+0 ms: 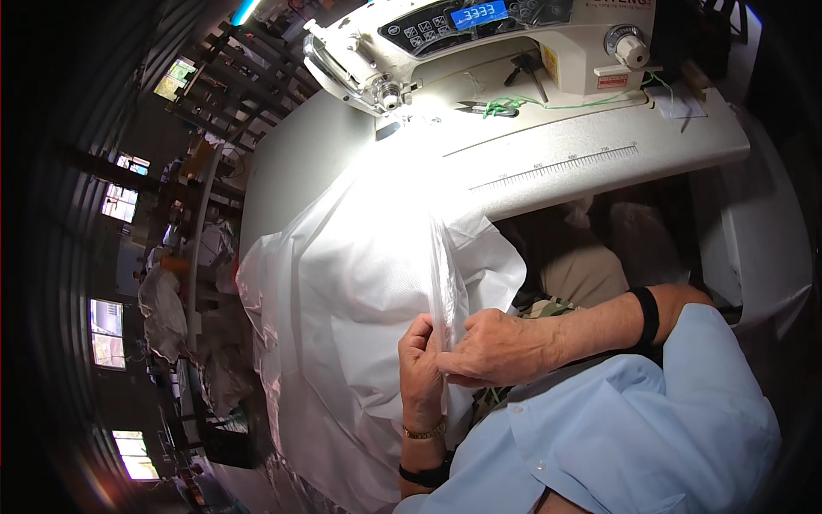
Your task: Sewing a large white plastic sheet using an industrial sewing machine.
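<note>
at the sewing table, i am holding a fold of white fabric (342, 283) between both hands, near the lower middle of the view. my left hand (421, 368) is standing upright against the fabric's raised edge, its fingers (417, 336) pressed together and curled onto the cloth, thumb side toward the fold. my right hand (495, 347) is reaching across from the right, its fingertips (447, 367) pinching the same thin ridge of fabric just beside my left hand, the two hands touching. the fabric is draping from the table (291, 163) down over its near edge toward my lap, its far end lying brightly lit under the head of the white sewing machine (479, 43). a pair of thread snips with green thread (488, 107) is resting on the machine bed, well apart from my hands. a ruler scale (565, 167) is running along the table's front edge. i am wearing a light blue shirt (616, 428), a gold bracelet (425, 433) and a dark band on my left wrist.
</note>
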`<action>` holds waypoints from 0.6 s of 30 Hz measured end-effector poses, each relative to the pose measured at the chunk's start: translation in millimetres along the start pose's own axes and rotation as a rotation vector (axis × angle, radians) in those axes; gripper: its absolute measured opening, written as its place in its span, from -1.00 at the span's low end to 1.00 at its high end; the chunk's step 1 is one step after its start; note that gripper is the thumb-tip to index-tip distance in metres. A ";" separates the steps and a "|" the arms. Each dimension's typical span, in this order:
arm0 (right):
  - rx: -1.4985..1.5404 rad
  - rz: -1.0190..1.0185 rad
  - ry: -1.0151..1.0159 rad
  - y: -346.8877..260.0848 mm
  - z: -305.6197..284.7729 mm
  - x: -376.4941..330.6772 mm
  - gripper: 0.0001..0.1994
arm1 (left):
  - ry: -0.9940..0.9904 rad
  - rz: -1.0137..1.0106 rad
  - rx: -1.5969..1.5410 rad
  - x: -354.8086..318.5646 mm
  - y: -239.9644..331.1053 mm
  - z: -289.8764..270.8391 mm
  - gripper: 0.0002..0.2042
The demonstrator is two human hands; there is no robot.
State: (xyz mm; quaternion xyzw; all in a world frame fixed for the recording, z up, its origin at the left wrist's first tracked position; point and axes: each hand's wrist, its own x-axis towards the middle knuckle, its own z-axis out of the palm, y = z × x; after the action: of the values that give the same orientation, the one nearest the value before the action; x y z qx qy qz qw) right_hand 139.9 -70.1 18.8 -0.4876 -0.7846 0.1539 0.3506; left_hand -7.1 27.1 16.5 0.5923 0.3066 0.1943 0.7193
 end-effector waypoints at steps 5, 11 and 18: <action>0.025 -0.014 -0.077 1.5 8.3 6.0 -0.80 | -0.023 0.000 -0.048 1.6 0.4 -2.3 -0.85; -0.078 -0.317 -0.044 20.1 20.0 3.8 -0.78 | 0.082 0.010 0.006 8.8 -0.4 -4.1 -0.88; 0.891 0.701 0.459 49.3 39.1 -2.4 -0.64 | 0.106 -0.021 -0.087 11.4 -0.2 -9.6 -0.90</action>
State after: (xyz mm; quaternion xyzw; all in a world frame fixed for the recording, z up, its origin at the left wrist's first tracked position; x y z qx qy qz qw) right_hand 145.6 -44.8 -38.5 -0.5441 -0.3419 0.4644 0.6094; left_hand -5.2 41.4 12.8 0.5461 0.3420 0.2310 0.7290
